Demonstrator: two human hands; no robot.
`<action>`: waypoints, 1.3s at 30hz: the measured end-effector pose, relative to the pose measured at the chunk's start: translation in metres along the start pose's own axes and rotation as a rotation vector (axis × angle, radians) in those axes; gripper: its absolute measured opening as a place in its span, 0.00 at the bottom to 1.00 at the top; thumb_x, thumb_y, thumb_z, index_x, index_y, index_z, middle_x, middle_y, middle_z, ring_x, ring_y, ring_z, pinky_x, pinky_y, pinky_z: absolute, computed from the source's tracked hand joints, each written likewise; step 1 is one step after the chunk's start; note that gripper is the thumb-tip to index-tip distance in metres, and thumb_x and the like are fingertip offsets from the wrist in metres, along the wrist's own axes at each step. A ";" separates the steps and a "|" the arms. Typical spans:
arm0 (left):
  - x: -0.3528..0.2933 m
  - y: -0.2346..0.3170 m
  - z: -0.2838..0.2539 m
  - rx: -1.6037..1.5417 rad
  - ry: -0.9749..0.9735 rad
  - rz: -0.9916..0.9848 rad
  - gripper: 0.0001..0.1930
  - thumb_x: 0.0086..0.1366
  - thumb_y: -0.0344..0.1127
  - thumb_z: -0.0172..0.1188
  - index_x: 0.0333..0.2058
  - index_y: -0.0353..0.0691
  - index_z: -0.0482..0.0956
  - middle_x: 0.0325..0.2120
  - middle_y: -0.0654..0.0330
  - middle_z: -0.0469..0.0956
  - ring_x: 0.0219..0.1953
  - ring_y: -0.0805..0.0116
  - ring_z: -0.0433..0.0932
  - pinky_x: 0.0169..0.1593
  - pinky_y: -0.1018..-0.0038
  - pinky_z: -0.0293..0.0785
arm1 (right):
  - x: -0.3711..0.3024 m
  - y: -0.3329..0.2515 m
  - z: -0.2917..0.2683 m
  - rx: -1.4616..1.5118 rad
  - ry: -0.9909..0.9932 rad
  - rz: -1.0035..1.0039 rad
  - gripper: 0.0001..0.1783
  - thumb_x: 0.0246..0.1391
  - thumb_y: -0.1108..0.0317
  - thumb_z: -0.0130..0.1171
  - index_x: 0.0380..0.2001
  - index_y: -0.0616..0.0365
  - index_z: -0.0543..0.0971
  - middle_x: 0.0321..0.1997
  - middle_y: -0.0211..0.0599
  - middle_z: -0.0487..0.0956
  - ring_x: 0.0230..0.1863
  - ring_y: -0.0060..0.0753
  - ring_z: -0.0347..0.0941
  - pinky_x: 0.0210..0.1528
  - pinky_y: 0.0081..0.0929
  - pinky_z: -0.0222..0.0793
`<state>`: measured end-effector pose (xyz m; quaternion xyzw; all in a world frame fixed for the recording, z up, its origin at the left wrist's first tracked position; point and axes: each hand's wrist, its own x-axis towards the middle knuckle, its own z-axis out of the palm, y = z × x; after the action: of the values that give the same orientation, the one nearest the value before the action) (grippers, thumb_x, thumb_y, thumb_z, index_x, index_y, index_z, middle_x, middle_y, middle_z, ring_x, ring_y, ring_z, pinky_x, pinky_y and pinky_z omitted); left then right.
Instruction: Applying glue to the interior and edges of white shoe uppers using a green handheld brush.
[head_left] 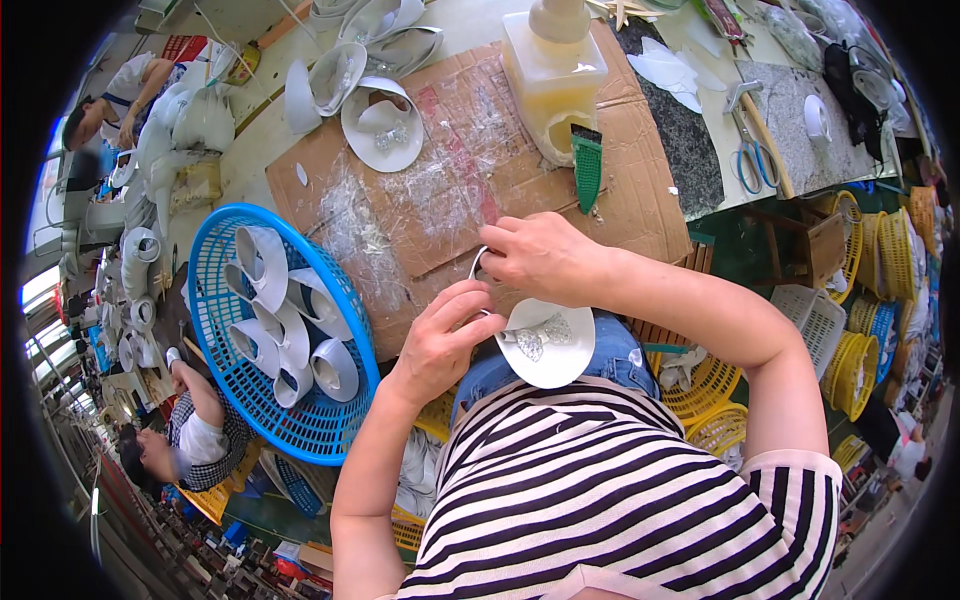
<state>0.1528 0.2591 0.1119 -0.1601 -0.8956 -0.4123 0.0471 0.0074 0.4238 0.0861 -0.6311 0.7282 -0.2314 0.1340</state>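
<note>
While both hands meet low over the lap, the white shoe upper (pixel 550 345) sits between them — a curved, shell-like piece with a small glittery ornament (pixel 532 340) on its inner face, held just off the near edge of the worktop (pixel 470 30). Its long axis runs roughly left-to-right across the person's body, the wider end toward the right.

Left hand (pixel 440 340): comes up from below-left, wrist bent, fingers (pixel 468 308) curled narrow and pinching the upper's left rim next to the ornament. Right hand (pixel 540 255): reaches in from the right, forearm nearly level, knuckles up, fingers closed on the top edge of the piece where a thin strap or loop (pixel 478 262) shows — whether they grip the strap itself or only the rim, cannot tell. The right hand lies above the piece, the left beside and slightly below it; both touch it.

Surroundings: sheet of cardboard (pixel 480 170) smeared with glue strands just beyond the hands; blue plastic basket (pixel 215 260) of more white uppers to the left; pale glue bottle (pixel 555 85) and green brush (pixel 587 165) ahead; scissors (pixel 752 160) far right. Another person's arm (pixel 200 395) works below the basket, well apart.
</note>
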 end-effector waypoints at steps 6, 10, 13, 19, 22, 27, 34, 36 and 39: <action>-0.009 -0.005 -0.002 -0.092 0.058 -0.074 0.12 0.52 0.18 0.56 0.35 0.37 0.80 0.37 0.54 0.76 0.48 0.51 0.76 0.52 0.62 0.74 | 0.014 0.007 0.018 0.021 0.233 -0.130 0.06 0.44 0.67 0.62 0.26 0.56 0.78 0.38 0.34 0.67 0.44 0.37 0.68 0.42 0.34 0.67; -0.015 -0.011 -0.017 -0.137 0.064 -0.137 0.13 0.52 0.16 0.55 0.34 0.36 0.81 0.38 0.55 0.77 0.48 0.52 0.76 0.52 0.64 0.74 | 0.013 0.009 0.003 0.332 0.226 -0.094 0.07 0.44 0.71 0.65 0.26 0.58 0.76 0.42 0.37 0.69 0.44 0.40 0.69 0.46 0.37 0.66; -0.011 -0.012 -0.025 -0.131 0.003 -0.132 0.12 0.52 0.16 0.55 0.34 0.37 0.81 0.38 0.56 0.77 0.49 0.53 0.76 0.53 0.63 0.74 | 0.009 0.011 -0.001 0.408 0.239 -0.103 0.07 0.45 0.74 0.65 0.26 0.59 0.74 0.45 0.39 0.70 0.45 0.41 0.71 0.49 0.38 0.66; 0.002 -0.008 -0.035 -0.038 -0.123 -0.040 0.13 0.50 0.16 0.55 0.33 0.39 0.80 0.39 0.58 0.76 0.51 0.54 0.75 0.59 0.57 0.68 | 0.005 0.013 -0.019 0.487 0.222 -0.012 0.07 0.44 0.78 0.62 0.25 0.62 0.73 0.44 0.40 0.73 0.42 0.41 0.72 0.44 0.35 0.70; 0.007 -0.002 -0.041 0.003 -0.186 -0.033 0.15 0.47 0.15 0.53 0.32 0.40 0.79 0.39 0.58 0.75 0.51 0.53 0.74 0.63 0.51 0.63 | 0.002 0.021 -0.023 0.455 0.285 0.117 0.07 0.43 0.80 0.60 0.24 0.64 0.71 0.41 0.41 0.74 0.37 0.40 0.73 0.39 0.31 0.71; -0.017 -0.016 -0.056 0.015 -0.059 -0.206 0.15 0.46 0.14 0.52 0.32 0.39 0.77 0.38 0.56 0.74 0.47 0.53 0.74 0.58 0.59 0.67 | -0.003 0.055 -0.039 0.332 0.400 0.264 0.05 0.45 0.81 0.58 0.26 0.66 0.72 0.40 0.41 0.75 0.32 0.34 0.72 0.35 0.27 0.71; 0.037 0.009 -0.039 0.041 0.276 -0.289 0.11 0.53 0.20 0.62 0.36 0.39 0.80 0.38 0.56 0.74 0.43 0.58 0.74 0.48 0.67 0.71 | 0.012 0.035 -0.021 0.220 0.353 0.154 0.06 0.49 0.78 0.58 0.32 0.66 0.74 0.42 0.44 0.75 0.43 0.49 0.74 0.46 0.37 0.72; 0.053 0.007 -0.024 0.168 0.252 -0.314 0.10 0.55 0.24 0.65 0.37 0.39 0.80 0.35 0.56 0.73 0.41 0.59 0.74 0.46 0.68 0.72 | 0.016 0.032 -0.018 0.199 0.340 0.149 0.06 0.50 0.77 0.58 0.33 0.66 0.74 0.42 0.45 0.75 0.43 0.49 0.74 0.46 0.37 0.72; 0.056 -0.013 0.002 0.268 0.204 -0.332 0.12 0.54 0.26 0.67 0.39 0.41 0.80 0.32 0.55 0.71 0.37 0.57 0.74 0.43 0.66 0.72 | 0.020 0.027 -0.020 0.211 0.271 0.172 0.08 0.50 0.76 0.59 0.33 0.67 0.74 0.44 0.46 0.74 0.45 0.50 0.74 0.47 0.38 0.72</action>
<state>0.0960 0.2663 0.1131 0.0395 -0.9470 -0.3059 0.0896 -0.0285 0.4104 0.0915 -0.5120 0.7625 -0.3770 0.1195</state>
